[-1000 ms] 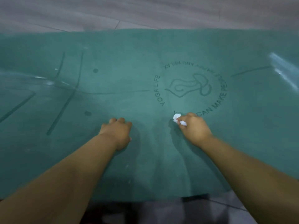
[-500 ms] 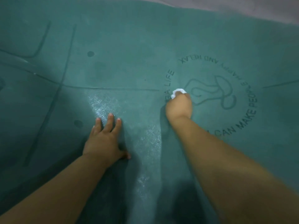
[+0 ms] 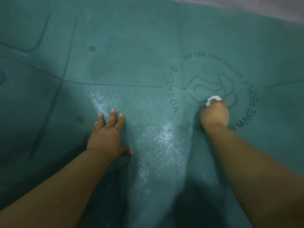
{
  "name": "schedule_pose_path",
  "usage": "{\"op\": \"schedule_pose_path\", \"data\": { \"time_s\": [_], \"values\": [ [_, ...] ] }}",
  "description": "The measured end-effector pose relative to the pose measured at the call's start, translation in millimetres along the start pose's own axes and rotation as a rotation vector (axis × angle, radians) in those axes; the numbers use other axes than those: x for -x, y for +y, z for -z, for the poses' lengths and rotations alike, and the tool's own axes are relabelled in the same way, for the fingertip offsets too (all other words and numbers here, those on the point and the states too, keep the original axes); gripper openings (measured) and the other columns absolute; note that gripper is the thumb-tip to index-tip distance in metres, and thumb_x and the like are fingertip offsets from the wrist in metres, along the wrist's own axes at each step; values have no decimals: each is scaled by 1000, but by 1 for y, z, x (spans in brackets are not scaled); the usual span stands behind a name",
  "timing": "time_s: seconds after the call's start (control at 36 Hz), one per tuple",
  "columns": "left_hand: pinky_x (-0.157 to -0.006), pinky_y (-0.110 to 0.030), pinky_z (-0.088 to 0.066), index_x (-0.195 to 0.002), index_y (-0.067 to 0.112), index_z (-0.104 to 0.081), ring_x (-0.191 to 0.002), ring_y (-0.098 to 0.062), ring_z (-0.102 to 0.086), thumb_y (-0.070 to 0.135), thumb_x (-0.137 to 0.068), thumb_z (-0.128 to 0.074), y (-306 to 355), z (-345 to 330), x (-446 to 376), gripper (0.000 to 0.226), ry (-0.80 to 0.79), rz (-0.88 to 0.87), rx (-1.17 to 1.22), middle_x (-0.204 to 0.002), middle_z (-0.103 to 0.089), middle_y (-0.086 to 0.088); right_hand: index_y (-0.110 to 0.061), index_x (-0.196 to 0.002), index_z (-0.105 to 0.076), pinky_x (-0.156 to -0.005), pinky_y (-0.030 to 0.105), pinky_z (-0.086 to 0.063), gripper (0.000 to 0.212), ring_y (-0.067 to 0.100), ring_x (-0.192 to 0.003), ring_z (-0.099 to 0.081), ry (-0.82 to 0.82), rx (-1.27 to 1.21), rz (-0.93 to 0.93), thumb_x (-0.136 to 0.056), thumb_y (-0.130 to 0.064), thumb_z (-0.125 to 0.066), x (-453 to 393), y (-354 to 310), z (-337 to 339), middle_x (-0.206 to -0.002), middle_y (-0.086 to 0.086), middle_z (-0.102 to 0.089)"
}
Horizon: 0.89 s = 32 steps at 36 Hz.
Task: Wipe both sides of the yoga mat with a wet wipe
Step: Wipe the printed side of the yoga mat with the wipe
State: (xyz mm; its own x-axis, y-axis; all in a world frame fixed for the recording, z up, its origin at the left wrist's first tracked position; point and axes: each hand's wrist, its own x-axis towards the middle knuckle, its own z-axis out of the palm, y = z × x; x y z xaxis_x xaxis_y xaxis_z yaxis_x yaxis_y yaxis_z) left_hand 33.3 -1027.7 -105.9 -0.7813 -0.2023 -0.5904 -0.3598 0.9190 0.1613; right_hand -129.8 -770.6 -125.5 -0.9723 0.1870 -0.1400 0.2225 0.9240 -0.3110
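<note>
head view looks down on the teal yoga mat (image 3: pixel 148 38), which fills nearly the whole picture and lies flat under both hands; it spreads out on every side of the right hand's grip, with a strip of grey floor (image 3: pixel 279 7) showing only beyond its far right corner. a wet, shiny patch (image 3: pixel 156 134) of the mat lies to the left of the grip, between the two hands. around the grip runs a printed circle logo (image 3: pixel 213 83) with lettering such as "yoga life", its line drawing just ahead of the knuckles. left hand (image 3: pixel 108 135) lies palm down on the mat, well to the left of the grip, fingers straight and spread, thumb out to the side, holding nothing. right hand (image 3: pixel 215 114) is curled into a fist pressed onto the mat inside the logo ring, fingers closed round the wet wipe (image 3: pixel 213 100). the wipe is a small crumpled white wad, poking out at the far end of the fist, touching the mat on the logo's drawing.
</note>
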Motion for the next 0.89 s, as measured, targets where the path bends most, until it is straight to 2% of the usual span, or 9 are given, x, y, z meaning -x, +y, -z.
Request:
{"op": "schedule_pose_path", "data": {
  "time_s": [0.14,0.25,0.33,0.42,0.5,0.61,0.67,0.78,0.89],
  "values": [
    [-117,-41,0,-150,29,7,-144,-34,15,64,-62,-74,-1,-2,-1,124,24,1,43,-157,18,5,-13,-120,-53,-83,28,-46,32,26,-89,-54,-212,-42,585,-89,-9,-49,100,-57,-37,-109,1,-55],
    [-118,-41,-1,-151,28,1,-144,-34,12,60,-61,-78,-3,-5,-1,124,63,-6,72,-158,14,5,-7,-110,-65,-55,27,-48,44,30,-67,-61,-394,20,1107,-66,-9,-73,125,-48,-38,-90,13,-63],
    [-118,-41,0,-151,29,2,-144,-34,14,60,-61,-78,-3,-7,-2,124,60,3,79,-158,14,5,-13,-128,-55,-73,31,-50,42,28,-85,-58,-264,68,815,-86,-6,-54,83,-9,-21,-112,11,-57],
    [-118,-42,1,-151,28,1,-144,-35,13,60,-61,-77,-1,-8,-3,124,57,7,65,-158,14,4,-15,-108,-55,-74,29,-42,29,31,-90,-59,-89,91,302,-86,-1,-42,36,31,5,-110,15,-55],
    [-118,-42,0,-151,27,-1,-144,-36,11,58,-61,-79,1,-6,-3,123,53,14,54,-158,12,3,-10,-108,-56,-77,26,-39,29,29,-99,-56,-33,86,110,-85,2,-42,35,33,9,-118,14,-53],
    [-118,-42,0,-151,27,-2,-144,-35,11,56,-62,-80,2,-5,-3,122,58,20,60,-158,12,4,-2,-125,-47,-81,12,-39,34,24,-98,-52,-145,53,301,-92,-1,-41,95,-8,-15,-116,8,-50],
    [-118,-42,0,-151,27,-1,-144,-35,11,56,-63,-79,2,-5,-2,122,57,20,55,-158,13,4,-11,-129,-44,-76,23,-45,38,26,-87,-56,-237,50,549,-90,-8,-44,139,-26,-30,-115,6,-50],
    [-117,-42,0,-151,26,2,-144,-34,12,57,-64,-78,2,-4,-3,122,42,21,40,-158,15,3,-5,-109,-63,-42,28,-43,48,29,-53,-60,-500,120,1005,-65,-20,-78,170,-10,-28,-89,11,-62],
    [-118,-43,-1,-151,26,2,-144,-35,11,58,-64,-77,2,-5,-3,121,36,19,21,-158,15,2,-19,-121,-55,-62,26,-44,37,26,-78,-63,-252,235,703,-85,-16,-61,110,33,1,-111,3,-60]
  ]
}}
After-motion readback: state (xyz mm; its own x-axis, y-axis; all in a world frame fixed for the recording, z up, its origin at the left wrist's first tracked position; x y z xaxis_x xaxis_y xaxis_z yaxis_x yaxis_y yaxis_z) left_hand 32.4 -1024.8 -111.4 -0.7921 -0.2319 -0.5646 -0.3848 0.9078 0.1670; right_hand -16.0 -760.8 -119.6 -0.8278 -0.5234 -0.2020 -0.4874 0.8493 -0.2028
